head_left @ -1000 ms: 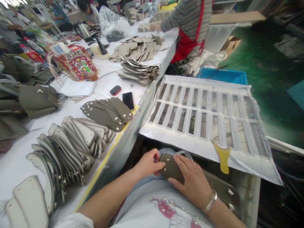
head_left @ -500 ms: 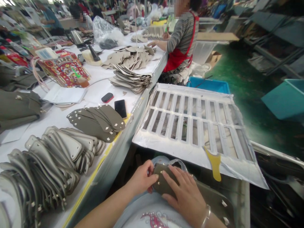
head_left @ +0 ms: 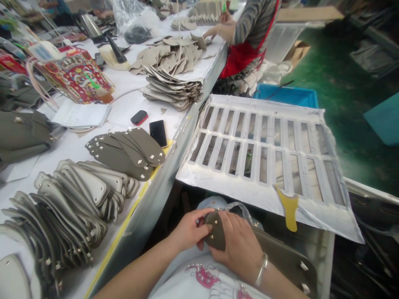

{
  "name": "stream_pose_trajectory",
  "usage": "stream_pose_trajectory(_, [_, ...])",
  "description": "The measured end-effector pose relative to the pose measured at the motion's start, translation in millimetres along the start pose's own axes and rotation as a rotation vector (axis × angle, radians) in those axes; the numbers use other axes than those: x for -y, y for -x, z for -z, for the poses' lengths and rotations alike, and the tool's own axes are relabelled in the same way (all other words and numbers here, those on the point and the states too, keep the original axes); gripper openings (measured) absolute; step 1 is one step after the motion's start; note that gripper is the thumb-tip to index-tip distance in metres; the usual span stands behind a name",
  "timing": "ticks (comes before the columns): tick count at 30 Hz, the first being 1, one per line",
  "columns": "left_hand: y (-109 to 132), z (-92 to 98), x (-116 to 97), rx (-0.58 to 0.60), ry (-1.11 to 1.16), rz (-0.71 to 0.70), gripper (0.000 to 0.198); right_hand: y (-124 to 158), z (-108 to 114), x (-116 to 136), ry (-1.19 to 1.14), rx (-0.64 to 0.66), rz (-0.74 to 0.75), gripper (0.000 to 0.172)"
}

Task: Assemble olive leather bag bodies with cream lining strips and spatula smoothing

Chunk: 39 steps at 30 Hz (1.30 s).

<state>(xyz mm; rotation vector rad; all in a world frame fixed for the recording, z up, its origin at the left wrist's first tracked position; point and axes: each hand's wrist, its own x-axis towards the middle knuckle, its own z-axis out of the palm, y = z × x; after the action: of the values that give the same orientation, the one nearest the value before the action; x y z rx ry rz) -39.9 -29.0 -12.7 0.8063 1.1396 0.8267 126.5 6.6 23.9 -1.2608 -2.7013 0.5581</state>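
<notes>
A long olive leather piece (head_left: 280, 249) lies across my lap, with two small gold studs near its left end and two pale tabs at its right end. The left end is pinched between the thumb and fingers of my left hand (head_left: 193, 228). My right hand (head_left: 238, 243) wraps over the same piece just right of the studs, its fingers close together and its thumb below. A clear plastic strip shows behind my fingers. What lies under the piece is hidden.
Stacked grey-olive pieces (head_left: 71, 199), fanned flaps (head_left: 124, 151), a phone (head_left: 158, 133) and a patterned bag (head_left: 77, 74) are on the left table. Ahead is a white slatted rack (head_left: 271, 145) with a yellow tool (head_left: 289, 209). A person in a red apron (head_left: 240, 60) works beyond.
My right hand's spread fingers have drawn together around the piece. My left hand has shifted slightly right along its end. The view has tilted down a little.
</notes>
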Motion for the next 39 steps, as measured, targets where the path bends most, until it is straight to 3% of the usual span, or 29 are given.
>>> stream_pose_trajectory(6, [-1.2,3.9,-1.9,0.04,-0.024,-0.014,0.043,-2.2,0.2,-0.8,0.0,-0.003,0.029,0.05])
stream_pose_trajectory(13, [-0.2,2.0,3.8,0.021,-0.057,-0.052,0.041,16.0,7.0,-15.6,0.056,0.052,0.027,0.065])
stream_pose_trajectory(21, [3.7,-1.9,4.5,-0.014,-0.162,-0.047,0.044,41.6,20.4,-29.6,0.08,0.066,-0.049,0.071])
stream_pose_trajectory(27, [7.3,-3.7,-6.7,-0.149,-0.503,-0.305,0.043,45.0,24.2,-30.1,0.047,0.049,-0.071,0.07])
stream_pose_trajectory(31, [4.7,-5.8,-7.9,-0.065,-0.428,-0.311,0.039,47.8,24.5,-32.0,0.034,0.059,-0.088,0.075])
stream_pose_trajectory(35, [4.1,-10.0,-2.3,-0.105,-0.379,-0.323,0.037,54.9,26.8,-37.6,0.042,0.069,-0.092,0.083])
stream_pose_trajectory(39, [5.0,-14.0,-0.6,-0.113,-0.353,-0.319,0.035,57.0,27.6,-41.8,0.023,0.059,-0.11,0.077])
